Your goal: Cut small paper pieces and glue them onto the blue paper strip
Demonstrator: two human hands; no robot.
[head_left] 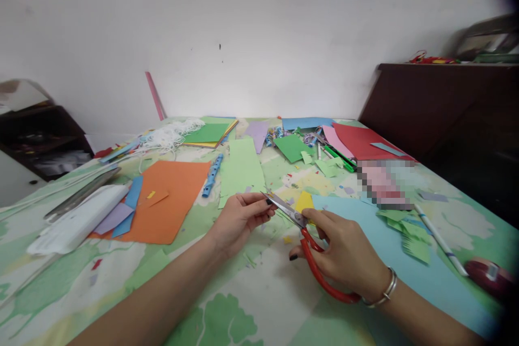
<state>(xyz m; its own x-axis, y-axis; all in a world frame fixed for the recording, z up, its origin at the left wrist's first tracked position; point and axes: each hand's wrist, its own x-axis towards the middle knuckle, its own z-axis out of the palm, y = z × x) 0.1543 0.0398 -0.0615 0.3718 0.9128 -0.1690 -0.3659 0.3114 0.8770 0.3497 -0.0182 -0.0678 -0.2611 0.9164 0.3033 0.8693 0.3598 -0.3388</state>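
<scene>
Although fringed light-green paper pieces (416, 244) lie cut, cutting looks unfinished: the right hand (344, 246) grips red-handled metal scissors (298, 218), the left hand (238, 220) pinching something unclear.

The scissors (300, 220) have shiny metal blades (286, 209) and smooth red handles (314, 271) that look like plastic. The bracelet (388, 294) on the right is shiny metal. The orange sheet (178, 197) on the left is dull paper. The far wall (263, 27) looks matt.

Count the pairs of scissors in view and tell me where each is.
1: the red-handled scissors, in the right hand, blades by the left hand's fingertips. More could be hidden from view.
</scene>
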